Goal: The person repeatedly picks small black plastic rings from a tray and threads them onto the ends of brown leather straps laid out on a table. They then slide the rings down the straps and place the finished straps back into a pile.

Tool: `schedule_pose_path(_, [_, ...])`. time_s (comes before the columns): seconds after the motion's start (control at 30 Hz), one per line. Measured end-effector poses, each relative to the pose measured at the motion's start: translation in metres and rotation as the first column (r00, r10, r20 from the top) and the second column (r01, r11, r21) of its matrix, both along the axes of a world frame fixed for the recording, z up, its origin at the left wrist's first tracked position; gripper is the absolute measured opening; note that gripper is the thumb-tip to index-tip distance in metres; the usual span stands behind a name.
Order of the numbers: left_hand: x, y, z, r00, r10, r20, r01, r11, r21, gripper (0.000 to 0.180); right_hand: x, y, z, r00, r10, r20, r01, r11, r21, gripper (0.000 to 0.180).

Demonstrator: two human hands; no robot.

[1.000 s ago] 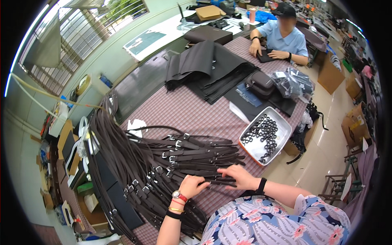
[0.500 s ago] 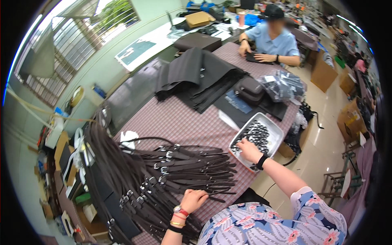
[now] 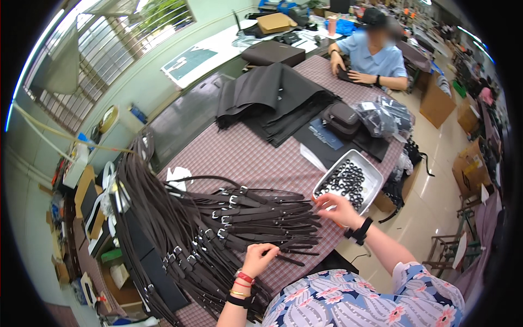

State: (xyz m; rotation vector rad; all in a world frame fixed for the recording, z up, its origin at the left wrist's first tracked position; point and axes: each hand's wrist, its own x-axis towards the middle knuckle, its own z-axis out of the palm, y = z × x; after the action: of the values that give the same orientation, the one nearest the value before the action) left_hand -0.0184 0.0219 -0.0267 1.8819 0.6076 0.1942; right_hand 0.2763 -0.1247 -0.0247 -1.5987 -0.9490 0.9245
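Dark brown buckled straps lie in a thick fanned bundle across the checked tabletop, their tapered ends pointing right. My left hand is closed at the near side of the fan, pinching one strap, whose tip sticks out past the fingers. Many small black rings fill part of a white tray right of the straps. Beside that tray's near left edge is my right hand, its fingertips brought together close to the strap ends. Whatever they pinch is too small to make out.
Dark sheets of material, a small dark case and plastic-wrapped packages lie farther back on the checked table. A person in light blue works at the far end. Cardboard boxes stand on the floor at right.
My right hand has come out of the ring tray and moved down toward the strap ends, fingertips together. The left hand stays at the strap. The whole view has shifted slightly.
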Motion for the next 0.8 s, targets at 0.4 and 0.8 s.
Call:
schedule_pose_path(0.4, [-0.007,0.011,0.012,0.998,0.06,-0.017,-0.062,0.912,-0.405,0.02,-0.096,-0.012,0.005,0.957,0.037,-0.289,0.039,0.967,0.251,0.039])
schedule_pose_path(0.8, [-0.013,0.004,0.018,0.995,-0.102,0.013,0.103,0.991,-0.089,0.019,-0.121,-0.01,0.017,0.987,0.158,-0.013,-0.154,0.975,0.16,0.041])
